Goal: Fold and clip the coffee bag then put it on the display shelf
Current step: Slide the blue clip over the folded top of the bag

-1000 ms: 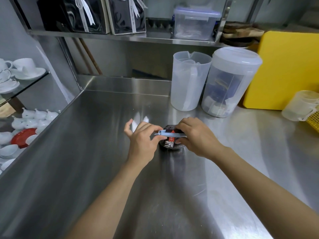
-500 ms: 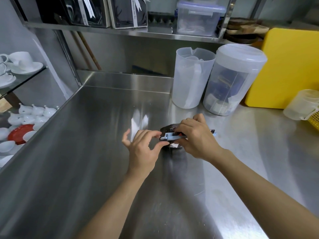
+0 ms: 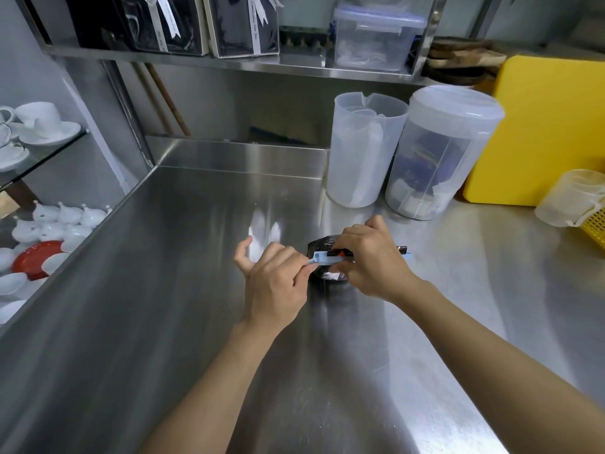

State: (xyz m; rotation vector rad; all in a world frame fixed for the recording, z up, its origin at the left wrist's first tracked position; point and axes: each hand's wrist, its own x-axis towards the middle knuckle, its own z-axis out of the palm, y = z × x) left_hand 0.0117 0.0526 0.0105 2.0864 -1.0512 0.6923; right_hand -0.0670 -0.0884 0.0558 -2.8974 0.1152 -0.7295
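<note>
A small black coffee bag (image 3: 322, 246) with red and white print stands on the steel counter (image 3: 183, 290) in the middle of the view. A pale blue clip (image 3: 322, 258) lies across its folded top; its far end pokes out to the right of my hand. My left hand (image 3: 275, 283) pinches the clip's left end between thumb and fingers. My right hand (image 3: 370, 260) covers the bag's top and presses down on the clip and fold. Most of the bag is hidden under my right hand.
Behind the bag stand a clear jug (image 3: 363, 152) and a lidded clear container (image 3: 438, 152). A yellow board (image 3: 543, 126) leans at the right, with a small cup (image 3: 569, 198) and yellow basket (image 3: 594, 227). A steel shelf (image 3: 229, 65) above holds boxes. White crockery (image 3: 49, 221) sits at left.
The bag and both hands have shifted slightly right and away from me. My right hand has slid along the clip, and the clip's right end now shows past it.
</note>
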